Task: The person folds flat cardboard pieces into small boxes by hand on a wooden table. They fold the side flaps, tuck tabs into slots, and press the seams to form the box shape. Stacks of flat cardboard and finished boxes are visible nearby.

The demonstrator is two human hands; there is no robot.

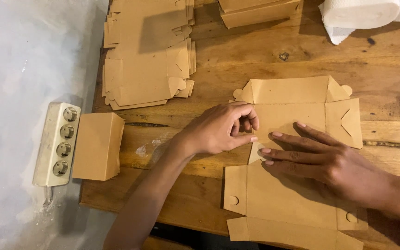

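Wooden table (pixel 255 60): box blank (pixel 292 153) lengthwise toward person.

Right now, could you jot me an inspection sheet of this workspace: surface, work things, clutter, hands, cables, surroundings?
Surface: worn wooden table, scratched and stained.
Work things: flat brown cardboard box blank, unfolded, one side flap being bent at the crease.
Clutter: stack of flat brown cardboard blanks; folded brown cardboard box; more folded boxes; white paper towel roll.
Hands: left hand pinches the flap; right hand presses flat on the blank.
Cables: white four-socket power strip, nothing plugged in.
Surroundings: pale grey floor beside the table.
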